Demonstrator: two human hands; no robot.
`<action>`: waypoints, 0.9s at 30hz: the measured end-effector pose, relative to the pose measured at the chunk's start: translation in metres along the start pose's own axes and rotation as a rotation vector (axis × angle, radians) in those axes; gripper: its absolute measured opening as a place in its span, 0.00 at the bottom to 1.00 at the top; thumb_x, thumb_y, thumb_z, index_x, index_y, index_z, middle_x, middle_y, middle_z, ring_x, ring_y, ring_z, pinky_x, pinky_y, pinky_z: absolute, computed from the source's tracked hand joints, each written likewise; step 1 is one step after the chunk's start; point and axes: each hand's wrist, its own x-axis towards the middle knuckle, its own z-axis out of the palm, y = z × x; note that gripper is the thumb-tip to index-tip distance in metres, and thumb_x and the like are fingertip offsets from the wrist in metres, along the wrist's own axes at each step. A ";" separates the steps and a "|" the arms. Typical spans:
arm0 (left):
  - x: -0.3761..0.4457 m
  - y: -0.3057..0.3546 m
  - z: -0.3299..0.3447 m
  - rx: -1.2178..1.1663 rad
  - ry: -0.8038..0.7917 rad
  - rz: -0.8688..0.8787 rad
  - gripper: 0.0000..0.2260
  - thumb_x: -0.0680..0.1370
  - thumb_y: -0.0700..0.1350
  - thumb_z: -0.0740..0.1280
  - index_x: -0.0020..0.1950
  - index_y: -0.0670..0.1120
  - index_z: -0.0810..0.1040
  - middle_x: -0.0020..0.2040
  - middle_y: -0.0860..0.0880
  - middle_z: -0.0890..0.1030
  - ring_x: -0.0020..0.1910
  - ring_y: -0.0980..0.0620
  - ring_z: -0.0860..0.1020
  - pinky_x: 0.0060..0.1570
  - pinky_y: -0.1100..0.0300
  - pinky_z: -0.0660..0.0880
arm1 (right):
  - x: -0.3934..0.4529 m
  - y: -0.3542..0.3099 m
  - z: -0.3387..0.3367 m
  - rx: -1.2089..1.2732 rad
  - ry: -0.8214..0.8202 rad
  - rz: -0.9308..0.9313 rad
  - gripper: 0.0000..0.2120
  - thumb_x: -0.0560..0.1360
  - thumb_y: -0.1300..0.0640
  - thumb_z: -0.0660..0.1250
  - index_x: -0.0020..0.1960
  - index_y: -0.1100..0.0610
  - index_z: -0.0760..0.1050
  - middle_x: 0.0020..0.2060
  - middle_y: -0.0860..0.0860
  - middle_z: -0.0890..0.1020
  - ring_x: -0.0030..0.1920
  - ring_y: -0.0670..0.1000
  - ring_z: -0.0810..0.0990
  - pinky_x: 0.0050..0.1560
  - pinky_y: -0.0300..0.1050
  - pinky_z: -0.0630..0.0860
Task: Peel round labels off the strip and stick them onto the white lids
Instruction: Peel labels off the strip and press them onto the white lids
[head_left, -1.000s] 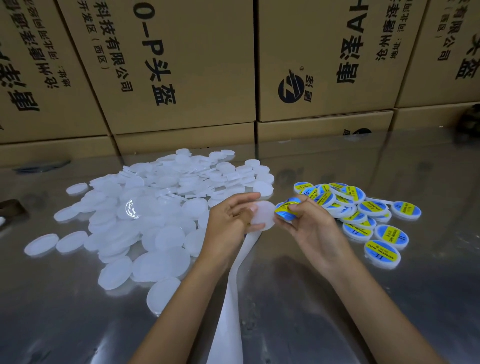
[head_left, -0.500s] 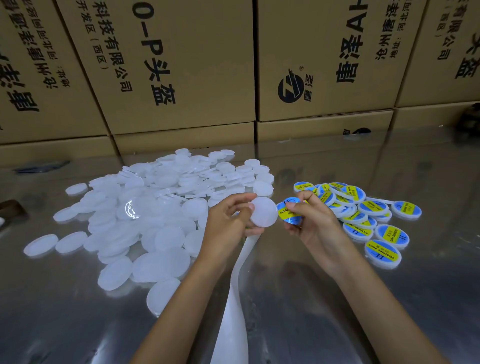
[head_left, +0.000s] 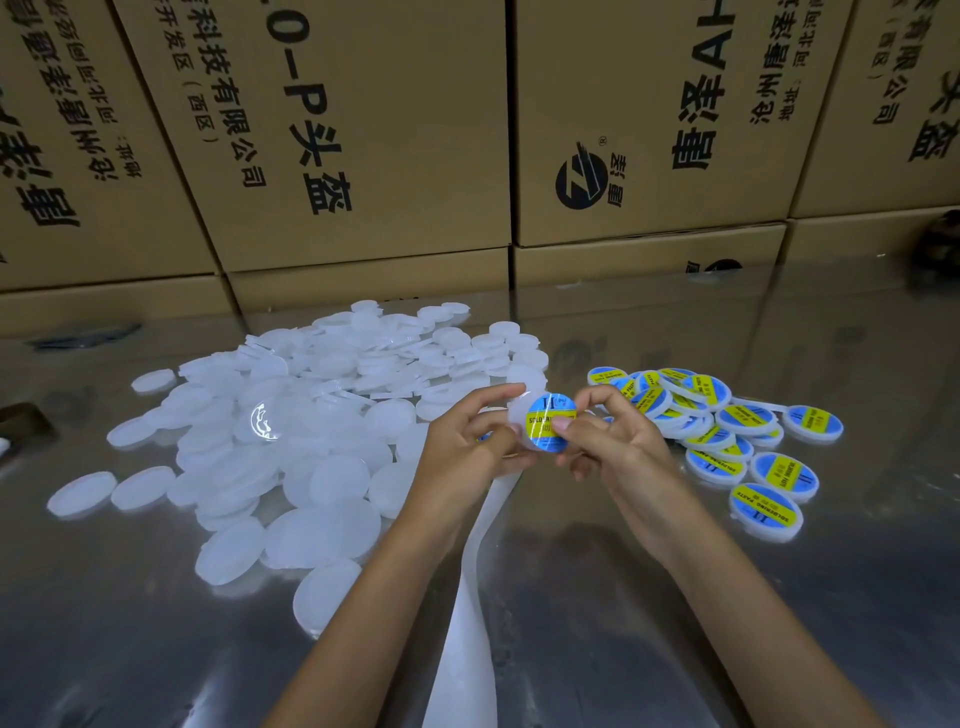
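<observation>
We see a wall of stacked cardboard boxes (head_left: 374, 135) with black print across the back, standing on or right behind a shiny metal table (head_left: 779, 597). On the table's left half sits a big loose heap of plain white lids (head_left: 311, 431), many overlapping. To the right, well apart from that heap, is a smaller pile of labelled lids (head_left: 727, 431) (blue and yellow faces up, mostly). A white backing strip (head_left: 462, 649) runs from the bottom edge up between the forearms toward the hands; its top end is hidden behind the left hand.

Above the table at centre, both hands meet on one lid. Left hand (head_left: 462, 441) grips the held lid (head_left: 514, 415) at its left rim, fingers curled round it. Right hand (head_left: 618, 441) pinches at the round label (head_left: 550, 428), thumb tip pressed on the yellow band, forefinger curled over the top right edge. The label covers most of the lid's face; we can't tell if it's fully stuck down. The held lid is tilted toward the camera, just beside the near edge of the labelled pile.
</observation>
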 end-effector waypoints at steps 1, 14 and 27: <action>-0.001 0.001 0.001 0.004 -0.012 -0.002 0.16 0.79 0.33 0.66 0.61 0.49 0.82 0.53 0.39 0.84 0.50 0.44 0.85 0.52 0.54 0.83 | 0.000 0.000 0.001 -0.015 0.012 -0.010 0.09 0.74 0.63 0.71 0.46 0.55 0.71 0.36 0.53 0.82 0.32 0.50 0.77 0.34 0.41 0.68; -0.003 0.004 0.005 0.025 -0.053 0.033 0.15 0.79 0.32 0.67 0.63 0.46 0.80 0.54 0.40 0.85 0.50 0.46 0.85 0.48 0.59 0.83 | 0.002 0.004 0.003 -0.112 0.139 -0.049 0.13 0.73 0.61 0.74 0.44 0.54 0.69 0.33 0.54 0.81 0.27 0.49 0.74 0.28 0.37 0.66; -0.005 0.003 0.009 0.153 -0.056 0.086 0.14 0.80 0.33 0.68 0.63 0.46 0.81 0.56 0.45 0.85 0.51 0.50 0.85 0.51 0.58 0.82 | 0.007 0.010 0.005 -0.117 0.246 -0.037 0.14 0.72 0.63 0.75 0.42 0.55 0.69 0.30 0.51 0.78 0.25 0.46 0.73 0.26 0.32 0.68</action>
